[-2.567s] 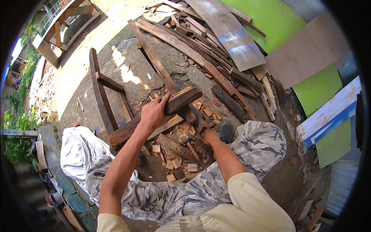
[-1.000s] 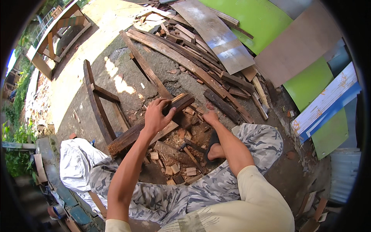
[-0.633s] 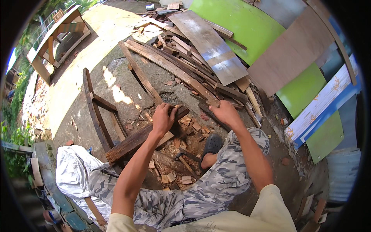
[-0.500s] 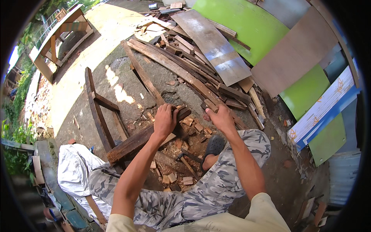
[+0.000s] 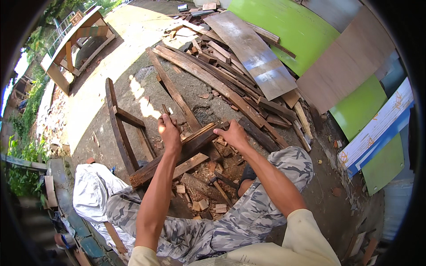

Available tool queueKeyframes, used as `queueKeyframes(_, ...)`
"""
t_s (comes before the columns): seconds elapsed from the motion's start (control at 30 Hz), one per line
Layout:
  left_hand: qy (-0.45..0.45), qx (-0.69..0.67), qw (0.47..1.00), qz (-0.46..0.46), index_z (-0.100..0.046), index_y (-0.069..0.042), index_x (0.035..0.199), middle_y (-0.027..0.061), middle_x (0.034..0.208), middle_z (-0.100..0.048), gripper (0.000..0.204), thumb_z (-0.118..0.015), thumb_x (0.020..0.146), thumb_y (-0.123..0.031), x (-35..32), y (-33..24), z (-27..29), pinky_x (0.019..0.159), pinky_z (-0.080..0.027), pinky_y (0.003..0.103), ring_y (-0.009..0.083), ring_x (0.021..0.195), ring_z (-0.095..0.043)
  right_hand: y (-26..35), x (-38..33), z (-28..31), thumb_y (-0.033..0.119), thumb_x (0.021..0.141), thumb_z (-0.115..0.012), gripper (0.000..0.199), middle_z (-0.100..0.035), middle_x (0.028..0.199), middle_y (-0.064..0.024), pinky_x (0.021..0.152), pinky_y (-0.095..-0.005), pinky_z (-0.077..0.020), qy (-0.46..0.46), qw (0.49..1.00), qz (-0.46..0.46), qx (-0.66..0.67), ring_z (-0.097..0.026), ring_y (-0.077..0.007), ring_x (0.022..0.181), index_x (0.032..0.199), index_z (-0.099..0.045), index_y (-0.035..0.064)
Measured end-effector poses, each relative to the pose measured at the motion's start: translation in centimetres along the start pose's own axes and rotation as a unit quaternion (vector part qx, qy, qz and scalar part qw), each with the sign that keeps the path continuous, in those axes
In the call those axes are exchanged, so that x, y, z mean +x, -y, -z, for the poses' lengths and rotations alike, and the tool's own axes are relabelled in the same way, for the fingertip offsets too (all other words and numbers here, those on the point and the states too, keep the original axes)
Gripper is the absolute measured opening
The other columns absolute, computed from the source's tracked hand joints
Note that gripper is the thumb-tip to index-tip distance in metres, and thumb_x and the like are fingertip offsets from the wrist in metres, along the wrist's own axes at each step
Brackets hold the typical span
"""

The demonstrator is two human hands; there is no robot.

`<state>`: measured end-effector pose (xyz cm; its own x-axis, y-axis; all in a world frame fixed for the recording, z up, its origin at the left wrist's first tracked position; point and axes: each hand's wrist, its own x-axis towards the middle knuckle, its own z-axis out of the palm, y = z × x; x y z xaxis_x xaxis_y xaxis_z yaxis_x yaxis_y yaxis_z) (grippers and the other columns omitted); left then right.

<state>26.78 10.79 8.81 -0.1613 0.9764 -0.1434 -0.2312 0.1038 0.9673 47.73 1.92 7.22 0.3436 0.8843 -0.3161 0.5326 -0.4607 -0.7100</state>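
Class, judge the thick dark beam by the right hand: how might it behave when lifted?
The dark beam is probably stiff, being thick and straight. Its long, solid-looking bulk suggests some weight. Its rough-looking surface may resist slipping.

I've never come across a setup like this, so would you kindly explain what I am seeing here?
There is no machine here, only a person's two bare hands. A wide fisheye camera on the head looks down, so edges curve and the forearms rise from below. The right hand has its grip on the far end of a dark beam. The left hand is curled beside the beam; a small stick shows at its fingertips, though whether it is held is unclear. On the ground lie wood chips and a wooden-handled tool, with a timber pile further off.
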Motion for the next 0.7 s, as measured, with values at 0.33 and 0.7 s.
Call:
queueKeyframes(0.33,0.128,0.655,0.727,-0.165,-0.054,-0.005,0.146,0.0226,0.148,-0.053,0.085,-0.063,0.088,-0.066,1.9,-7.0,3.4,0.115,-0.036,0.05,0.0386,0.139,-0.049,-0.5,0.6,-0.3,0.049,0.077,-0.085,0.076,-0.068,0.107,-0.0332,0.092,-0.0505,-0.0536,0.002,0.999,0.03,-0.012,-0.067,-0.047,0.105,0.112,-0.055,-0.0123)
queueKeyframes(0.7,0.321,0.717,0.616,-0.055,-0.068,0.001,0.114,0.0238,0.097,-0.071,0.096,-0.066,0.071,-0.085,-2.9,-2.9,3.1,0.085,-0.054,0.048,0.0402,0.097,-0.07,-1.3,1.7,-0.2,0.04,0.082,-0.082,0.065,-0.071,0.11,-0.025,0.091,-0.0447,-0.0531,0.029,0.999,-0.015,0.023,-0.069,-0.037,0.105,0.122,-0.059,-0.0063)
